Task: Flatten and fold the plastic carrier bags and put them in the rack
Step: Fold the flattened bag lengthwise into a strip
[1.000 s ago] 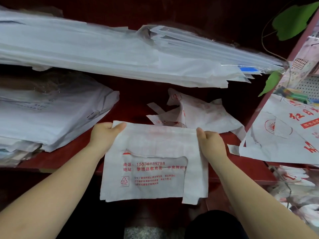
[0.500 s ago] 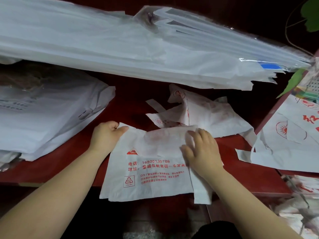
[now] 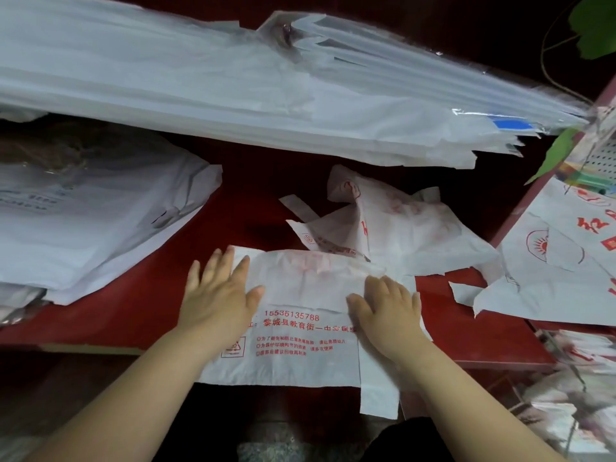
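Observation:
A white carrier bag (image 3: 300, 348) with red print lies folded on the red shelf (image 3: 133, 305), its lower part hanging over the front edge. My left hand (image 3: 218, 295) lies flat with spread fingers on the bag's left side. My right hand (image 3: 386, 308) presses flat on its right side. Behind it, a crumpled white bag (image 3: 400, 228) with red print lies loose on the shelf.
A thick stack of white bags (image 3: 83, 221) sits at the left. A long bundle of clear and white bags (image 3: 233, 95) overhangs at the back. More printed bags (image 3: 560, 261) hang at the right beside a red post (image 3: 520, 211) and green leaves (image 3: 560, 151).
Both hands let go of the bag's top corners and came down flat onto it. The left hand opened out and slid right over the bag; the camera moved closer.

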The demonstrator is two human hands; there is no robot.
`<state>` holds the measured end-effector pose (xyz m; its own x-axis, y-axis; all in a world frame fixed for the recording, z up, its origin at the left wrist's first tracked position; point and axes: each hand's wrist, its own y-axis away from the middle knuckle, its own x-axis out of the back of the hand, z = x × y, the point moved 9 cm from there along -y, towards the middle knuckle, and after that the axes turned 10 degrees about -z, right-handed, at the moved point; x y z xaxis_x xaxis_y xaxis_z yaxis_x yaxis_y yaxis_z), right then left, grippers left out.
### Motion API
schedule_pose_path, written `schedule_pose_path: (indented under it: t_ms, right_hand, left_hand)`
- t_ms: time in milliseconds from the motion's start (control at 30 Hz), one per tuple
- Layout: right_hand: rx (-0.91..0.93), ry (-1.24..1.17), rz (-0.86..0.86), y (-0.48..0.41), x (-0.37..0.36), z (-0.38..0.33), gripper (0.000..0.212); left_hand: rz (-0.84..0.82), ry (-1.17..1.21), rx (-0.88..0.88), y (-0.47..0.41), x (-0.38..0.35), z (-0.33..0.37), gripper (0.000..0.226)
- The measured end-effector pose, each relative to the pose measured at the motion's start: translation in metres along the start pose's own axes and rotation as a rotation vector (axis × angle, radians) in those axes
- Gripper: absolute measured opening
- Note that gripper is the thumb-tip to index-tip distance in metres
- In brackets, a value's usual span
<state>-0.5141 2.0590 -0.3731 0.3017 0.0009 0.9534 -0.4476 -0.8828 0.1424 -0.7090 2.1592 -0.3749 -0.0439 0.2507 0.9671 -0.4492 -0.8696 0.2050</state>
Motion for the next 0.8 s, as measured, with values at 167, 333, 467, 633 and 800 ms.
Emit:
schedule_pose_path:
  t_ms: [167, 333, 467, 633, 800]
  right_hand:
    - [0.009, -0.109, 0.208, 0.01, 0.026, 0.002, 0.043]
    - [-0.031, -0.175, 0.05, -0.014, 0.032, 0.03, 0.043]
    - [-0.019, -0.106, -0.155, -0.04, 0.023, 0.041, 0.042]
    - [0.031, -0.038, -0.215, -0.079, 0.025, 0.031, 0.044]
    - [0.006, -0.014, 0.074, -0.082, 0.062, 0.022, 0.04]
  left_hand:
    - [-0.009, -0.062, -0.021, -0.005, -0.006, 0.021, 0.056]
    - [-0.132, -0.049, -0.141, -0.006, -0.017, 0.023, 0.057]
    - [-0.134, -0.1, -0.154, -0.001, -0.017, 0.018, 0.058]
    - [-0.135, -0.079, -0.166, 0.0, -0.019, 0.018, 0.097]
    - [-0.124, -0.084, -0.144, -0.001, -0.018, 0.017, 0.061]
